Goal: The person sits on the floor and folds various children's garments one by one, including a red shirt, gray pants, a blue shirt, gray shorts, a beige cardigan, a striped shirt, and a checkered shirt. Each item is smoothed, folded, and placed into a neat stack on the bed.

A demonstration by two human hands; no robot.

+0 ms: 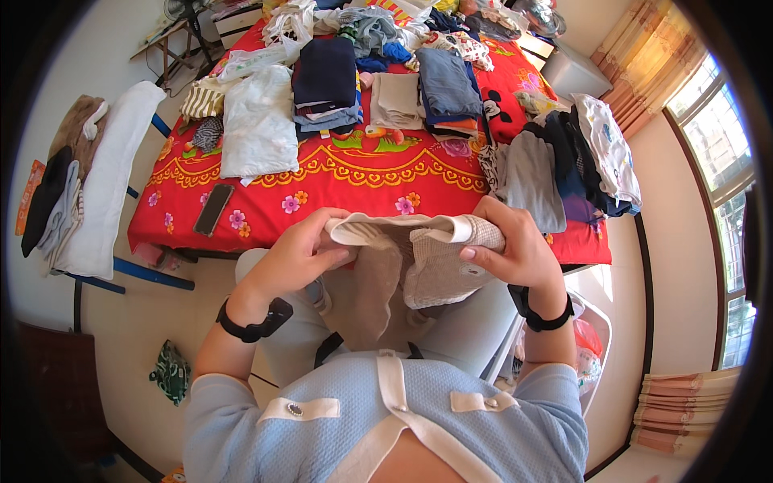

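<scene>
Between my hands hangs a beige waffle-textured garment (438, 281) with a white elastic waistband, probably small shorts or trousers. My left hand (305, 250) grips one end of the waistband, thumb on the near side. The other end is in my right hand (519, 241), with bunched fabric under its fingers. The garment hangs above my lap, just off the bed's near edge. Beyond it, on the red patterned bedspread (362, 202), stand a folded dark navy stack (326, 75), folded beige cloths (395, 99), a blue-grey stack (448, 84) and a white folded item (259, 124).
A smartphone (214, 209) lies near the bed's left edge. Grey and black clothes (528, 175) are piled at right. A chair at left bears a white towel (115, 175). A plastic tub (604, 338) stands by my right side; a green patterned cloth (171, 371) lies on the floor.
</scene>
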